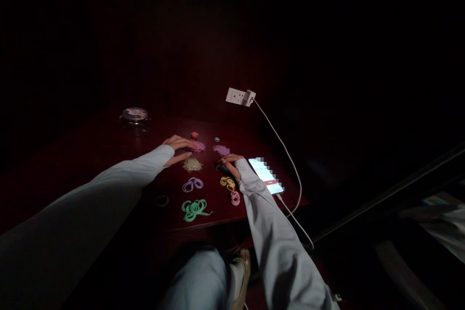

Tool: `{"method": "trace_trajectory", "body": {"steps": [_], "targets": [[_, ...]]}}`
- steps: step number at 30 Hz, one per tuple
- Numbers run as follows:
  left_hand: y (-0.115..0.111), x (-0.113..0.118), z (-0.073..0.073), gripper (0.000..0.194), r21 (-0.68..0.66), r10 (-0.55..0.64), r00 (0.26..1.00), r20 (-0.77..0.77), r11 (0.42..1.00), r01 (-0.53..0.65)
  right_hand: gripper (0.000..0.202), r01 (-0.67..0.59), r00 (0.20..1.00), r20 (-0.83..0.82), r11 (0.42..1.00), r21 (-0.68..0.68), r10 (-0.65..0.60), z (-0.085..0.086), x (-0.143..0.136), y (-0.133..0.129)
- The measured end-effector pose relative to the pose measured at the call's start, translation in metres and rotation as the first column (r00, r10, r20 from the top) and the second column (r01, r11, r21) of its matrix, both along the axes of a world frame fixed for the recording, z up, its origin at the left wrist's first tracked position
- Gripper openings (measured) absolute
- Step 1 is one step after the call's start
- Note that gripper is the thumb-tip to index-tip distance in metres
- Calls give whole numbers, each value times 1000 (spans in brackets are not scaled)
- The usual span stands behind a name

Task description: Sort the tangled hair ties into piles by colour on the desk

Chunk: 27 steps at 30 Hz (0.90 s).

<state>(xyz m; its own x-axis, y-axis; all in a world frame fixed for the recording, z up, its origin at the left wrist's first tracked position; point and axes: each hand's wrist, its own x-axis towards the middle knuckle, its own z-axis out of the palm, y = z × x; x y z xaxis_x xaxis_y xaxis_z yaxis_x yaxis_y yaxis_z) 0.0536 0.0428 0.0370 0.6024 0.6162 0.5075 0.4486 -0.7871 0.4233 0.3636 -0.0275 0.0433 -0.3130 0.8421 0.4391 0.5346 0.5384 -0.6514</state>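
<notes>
My left hand (178,146) reaches in from the left with its fingers stretched out and apart. Its fingertips touch the edge of a pile of small pink bands (198,147). Just below its thumb lies a heap of pale yellow bands (192,164). My right hand (231,159) rests low over the table, thumb apart from the fingers, beside a pile of small purple bands (222,150). Dark blue-green bands (224,169) show partly beneath it. Nearer me are yellow hair ties (227,183), pink hair ties (235,197), lilac hair ties (193,184) and green hair ties (195,210).
A round lidded container (134,115) stands at the back left. A lit phone (265,174) lies beside my right forearm, its white cable (285,147) running to a charger in the wall socket (238,96). An orange bundle (194,135) and a small blue item (217,139) lie farther back.
</notes>
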Motion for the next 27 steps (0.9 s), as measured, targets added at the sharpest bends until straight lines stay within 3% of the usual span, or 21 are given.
{"method": "trace_trajectory", "body": {"steps": [3, 7, 10, 18, 27], "targets": [[0, 2, 2, 51, -4, 3, 1000, -2, 1000, -3, 45, 28, 999, -23, 999, 17, -28, 0, 3, 1], [-9, 7, 5, 53, 13, -109, 991, -77, 994, 111, 29, 2, 1000, 21, 1000, 2, -2, -4, 5, 6], [-17, 11, 7, 46, 33, -171, 978, -116, 984, 176, 28, 0, 998, 63, 1000, -10, 0, -9, 5, 9], [-20, 12, 8, 45, 39, -214, 958, -193, 974, 225, 8, 45, 996, 84, 999, -25, -43, -13, 6, 12], [-20, 17, 8, 45, -2, -278, 941, -195, 959, 283, 12, 13, 998, 60, 1000, -22, -12, -11, 10, 10]]}}
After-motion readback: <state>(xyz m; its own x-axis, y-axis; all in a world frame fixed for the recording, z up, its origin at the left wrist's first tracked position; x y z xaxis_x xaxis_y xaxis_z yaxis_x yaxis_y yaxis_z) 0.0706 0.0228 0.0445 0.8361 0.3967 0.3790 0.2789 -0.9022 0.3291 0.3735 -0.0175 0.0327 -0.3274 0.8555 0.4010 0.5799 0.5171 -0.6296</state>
